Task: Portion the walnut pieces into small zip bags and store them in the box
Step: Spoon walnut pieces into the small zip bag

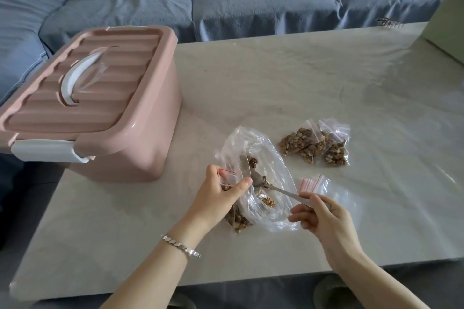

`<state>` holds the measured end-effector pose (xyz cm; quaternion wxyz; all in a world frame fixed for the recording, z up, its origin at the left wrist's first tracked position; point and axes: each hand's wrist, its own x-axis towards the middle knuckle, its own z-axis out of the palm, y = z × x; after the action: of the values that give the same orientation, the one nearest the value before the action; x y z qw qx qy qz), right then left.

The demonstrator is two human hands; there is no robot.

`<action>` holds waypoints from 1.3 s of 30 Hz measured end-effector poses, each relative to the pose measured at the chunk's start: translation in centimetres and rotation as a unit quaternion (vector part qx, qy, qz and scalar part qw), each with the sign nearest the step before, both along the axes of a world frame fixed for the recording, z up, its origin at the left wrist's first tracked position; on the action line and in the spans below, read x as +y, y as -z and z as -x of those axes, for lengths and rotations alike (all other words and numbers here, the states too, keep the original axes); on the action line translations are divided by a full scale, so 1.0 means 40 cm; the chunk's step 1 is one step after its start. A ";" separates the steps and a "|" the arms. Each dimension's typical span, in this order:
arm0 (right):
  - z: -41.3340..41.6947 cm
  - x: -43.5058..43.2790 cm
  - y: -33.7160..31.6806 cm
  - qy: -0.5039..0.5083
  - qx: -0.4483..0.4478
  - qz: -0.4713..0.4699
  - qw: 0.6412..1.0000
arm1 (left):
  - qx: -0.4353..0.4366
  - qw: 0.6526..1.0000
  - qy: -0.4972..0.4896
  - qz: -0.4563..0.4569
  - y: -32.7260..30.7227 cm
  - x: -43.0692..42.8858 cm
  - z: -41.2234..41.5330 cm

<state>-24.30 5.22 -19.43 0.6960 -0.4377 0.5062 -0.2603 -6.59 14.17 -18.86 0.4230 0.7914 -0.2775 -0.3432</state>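
My left hand (217,193) pinches a small zip bag (227,176) with a red strip, held at its mouth; walnut pieces show in its lower part (237,221). My right hand (319,216) grips the handle of a metal spoon (273,187), whose bowl carries walnut bits beside the small bag's mouth. Both are over a large clear plastic bag (256,155) with loose walnut pieces inside. Several filled small bags (316,145) lie to the right. The pink box (100,108) with a white handle stands at the left, lid on.
A stack of unused small zip bags (319,184) lies just beyond my right hand. The pale table (301,78) is covered with clear film. A blue sofa (226,2) with cushions runs behind. A pale green object (447,22) stands at the far right corner.
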 end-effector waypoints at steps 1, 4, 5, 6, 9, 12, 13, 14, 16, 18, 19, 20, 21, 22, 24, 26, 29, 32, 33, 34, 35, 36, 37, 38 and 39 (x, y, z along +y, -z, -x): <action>0.004 -0.005 -0.003 0.008 -0.010 -0.022 1.000 | -0.002 1.000 -0.002 0.000 0.001 0.002 -0.002; 0.017 -0.025 -0.015 0.016 -0.026 -0.043 0.999 | -0.031 0.999 -0.024 0.007 -0.001 0.015 -0.007; 0.022 -0.032 -0.021 0.014 -0.025 -0.038 0.999 | -0.057 0.998 -0.031 0.012 -0.007 0.021 -0.010; 0.028 -0.039 -0.027 0.011 -0.024 -0.031 0.999 | -0.090 0.995 -0.034 0.016 -0.016 0.027 -0.012; 0.049 -0.060 -0.059 0.001 -0.017 0.002 1.000 | -0.178 0.983 -0.028 0.040 -0.055 0.039 -0.009; 0.068 -0.080 -0.112 -0.019 0.003 0.067 0.998 | -0.210 0.977 0.011 0.027 -0.097 0.034 0.003; 0.072 -0.087 -0.135 -0.024 0.005 0.086 0.996 | -0.217 0.976 0.027 0.012 -0.103 0.028 0.007; 0.075 -0.094 -0.159 -0.027 0.005 0.102 0.994 | -0.223 0.974 0.036 -0.001 -0.103 0.021 0.011; 0.078 -0.107 -0.205 -0.032 0.004 0.129 0.991 | -0.241 0.970 0.033 -0.011 -0.095 0.010 0.020; 0.077 -0.122 -0.244 -0.040 0.015 0.161 0.986 | -0.312 0.950 0.020 0.015 -0.076 0.007 0.028; 0.075 -0.128 -0.262 -0.048 0.020 0.176 0.983 | -0.358 0.933 0.019 0.023 -0.068 0.006 0.032; 0.070 -0.132 -0.279 -0.058 0.021 0.188 0.980 | -0.397 0.917 0.014 0.032 -0.064 0.005 0.033; 0.064 -0.135 -0.295 -0.069 0.020 0.199 0.977 | -0.425 0.904 0.008 0.041 -0.066 0.003 0.034; 0.057 -0.136 -0.309 -0.080 0.018 0.208 0.975 | -0.440 0.897 0.004 0.050 -0.072 0.001 0.035; 0.041 -0.134 -0.330 -0.102 0.013 0.221 0.970 | -0.436 0.897 0.003 0.077 -0.088 -0.003 0.036; 0.025 -0.130 -0.343 -0.122 0.016 0.235 0.964 | -0.373 0.924 0.006 0.085 -0.112 -0.010 0.039; 0.003 -0.116 -0.358 -0.156 0.030 0.269 0.950 | -0.245 0.967 0.035 0.057 -0.119 -0.022 0.042; -0.012 -0.089 -0.363 -0.211 0.043 0.358 0.909 | -0.198 0.978 0.044 0.057 -0.116 -0.030 0.047; -0.013 -0.079 -0.363 -0.235 0.055 0.406 0.881 | -0.185 0.980 0.042 0.064 -0.113 -0.031 0.050; -0.012 -0.070 -0.364 -0.256 0.074 0.454 0.850 | -0.175 0.981 0.038 0.070 -0.108 -0.032 0.052; -0.007 -0.064 -0.366 -0.270 0.095 0.497 0.819 | -0.166 0.983 0.031 0.078 -0.102 -0.031 0.053; -0.001 -0.060 -0.370 -0.274 0.110 0.531 0.794 | -0.158 0.983 0.023 0.086 -0.097 -0.030 0.053; 0.005 -0.058 -0.374 -0.270 0.118 0.557 0.776 | -0.153 0.984 0.013 0.090 -0.093 -0.027 0.051; 0.012 -0.058 -0.376 -0.263 0.119 0.576 0.765 | -0.151 0.985 0.004 0.089 -0.089 -0.024 0.048; 0.017 -0.057 -0.377 -0.258 0.113 0.586 0.760 | -0.151 0.985 -0.003 0.085 -0.086 -0.022 0.044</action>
<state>-24.99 2.93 -4.33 0.2823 -0.9003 0.1985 -0.2653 -8.36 13.30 -15.44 0.4431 0.7961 -0.3637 -0.1939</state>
